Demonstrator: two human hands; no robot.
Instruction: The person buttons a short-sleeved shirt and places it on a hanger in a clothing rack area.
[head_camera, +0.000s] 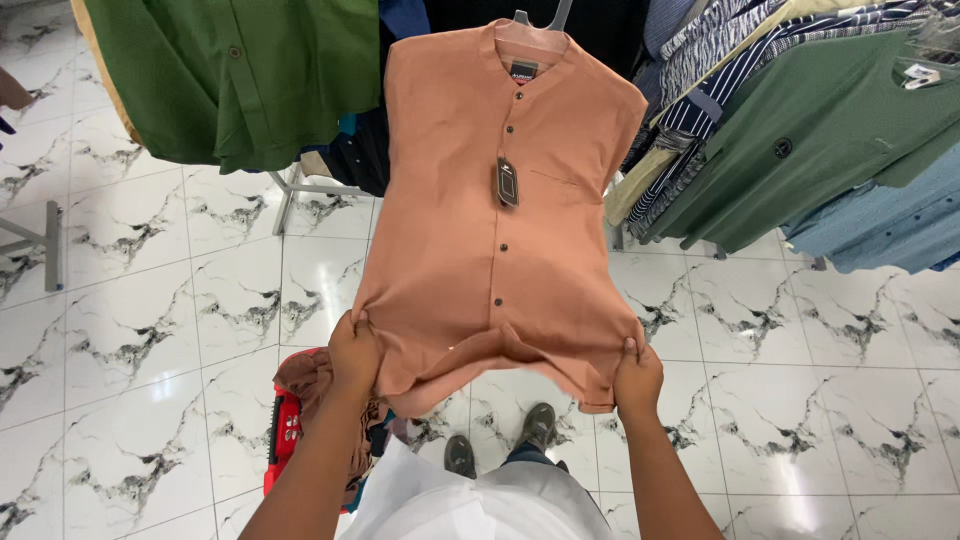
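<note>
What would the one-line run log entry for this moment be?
left hand: grips shirt hem | right hand: grips shirt hem | terracotta button-up shirt: on hanger, spread out | red basket: on floor, holds clothes

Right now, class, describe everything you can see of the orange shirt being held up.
The orange shirt is a terracotta button-front with a band collar, short sleeves, dark buttons down the middle and a chest pocket. A dark tag hangs from a button. It looks like soft woven cloth, slightly creased. It hangs on a grey hanger, front facing the camera, above the marble-patterned tile floor. The left hand and right hand pinch its bottom corners, spreading the hem.
</note>
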